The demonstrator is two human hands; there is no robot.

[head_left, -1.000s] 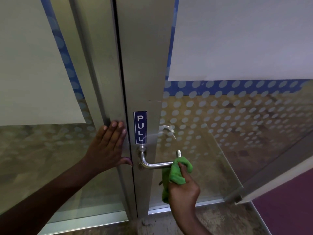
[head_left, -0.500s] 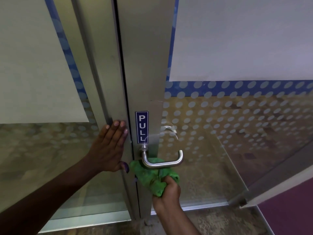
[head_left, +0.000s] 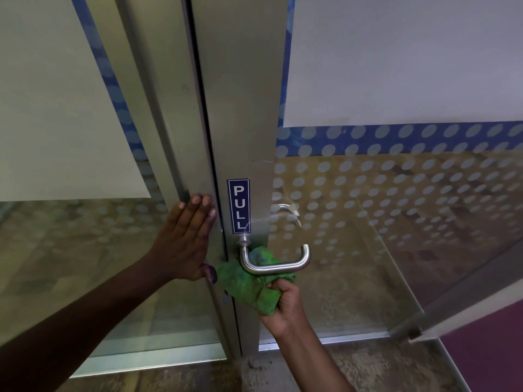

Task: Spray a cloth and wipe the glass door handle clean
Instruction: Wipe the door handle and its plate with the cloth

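A brushed-steel lever handle [head_left: 278, 266] sticks out of the metal door stile below a blue PULL sticker [head_left: 238, 205]. A crumpled green cloth [head_left: 249, 284] is pressed up behind and under the handle's left bend. My right hand [head_left: 284, 305] grips the cloth from below, just under the bar. My left hand [head_left: 185, 241] lies flat with fingers together against the neighbouring door frame, left of the gap between the doors. No spray bottle is in view.
The glass panel [head_left: 396, 222] right of the handle carries white dots, a blue band and a frosted sheet. A second handle [head_left: 288, 212] shows through the glass. An angled metal rail [head_left: 467, 301] and purple floor [head_left: 486, 349] lie at lower right.
My right hand slid the cloth from the handle's right end to under its left bend, then held there. The left hand stayed flat on the frame.
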